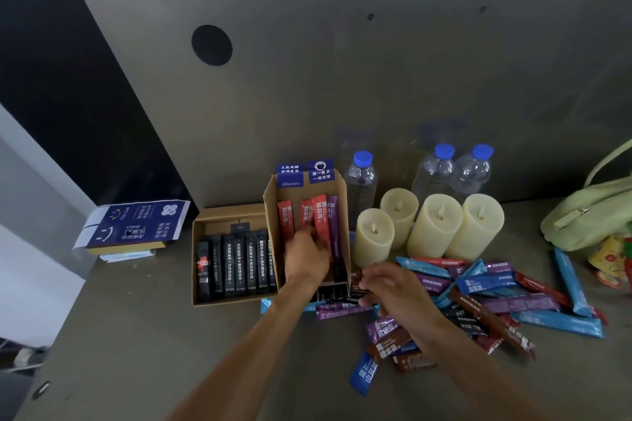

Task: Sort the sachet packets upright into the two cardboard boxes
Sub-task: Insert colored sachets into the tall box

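— Where are the hands?
— The left hand is inside the taller box, fingers against the red sachets. It's blurred, so I cannot tell if it grips one. The right hand, just beside that box, pinches a dark sachet.
— Pointing how?
— The red ones stand on end, leaning back. The dark one lies crosswise.

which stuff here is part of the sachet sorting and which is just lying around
Job: left box, right box, black sachets, red sachets, loose sachet pile, dark sachet pinched by right hand.
Lying about: candles, water bottles, green bag, blue printed carton.
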{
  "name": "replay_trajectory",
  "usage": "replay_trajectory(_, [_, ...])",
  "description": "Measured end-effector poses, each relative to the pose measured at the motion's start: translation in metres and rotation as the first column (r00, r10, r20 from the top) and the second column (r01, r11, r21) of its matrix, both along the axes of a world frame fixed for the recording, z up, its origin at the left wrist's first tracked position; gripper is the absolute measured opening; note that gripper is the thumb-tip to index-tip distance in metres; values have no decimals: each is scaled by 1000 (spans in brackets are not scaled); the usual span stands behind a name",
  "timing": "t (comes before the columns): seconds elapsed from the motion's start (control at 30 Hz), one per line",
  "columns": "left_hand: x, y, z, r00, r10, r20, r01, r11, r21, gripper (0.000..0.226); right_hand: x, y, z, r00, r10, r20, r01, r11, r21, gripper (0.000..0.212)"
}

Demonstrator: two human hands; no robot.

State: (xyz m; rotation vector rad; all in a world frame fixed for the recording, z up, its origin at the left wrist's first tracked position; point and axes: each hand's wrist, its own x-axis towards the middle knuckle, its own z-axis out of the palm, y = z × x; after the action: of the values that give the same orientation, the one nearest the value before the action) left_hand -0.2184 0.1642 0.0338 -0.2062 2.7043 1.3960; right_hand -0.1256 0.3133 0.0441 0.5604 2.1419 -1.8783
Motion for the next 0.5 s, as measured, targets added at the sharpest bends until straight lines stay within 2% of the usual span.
replay_trajectory(0.17, [-3,2,-9,1000,-18,0,18,999,-34,14,-7,0,-6,999,29,14,-30,999,28,12])
replay_trajectory(0.5, [-4,-2,-16,996,-8,-93,-7,987,-160,12,-9,4,-12,998,56,22,-57,997,48,10])
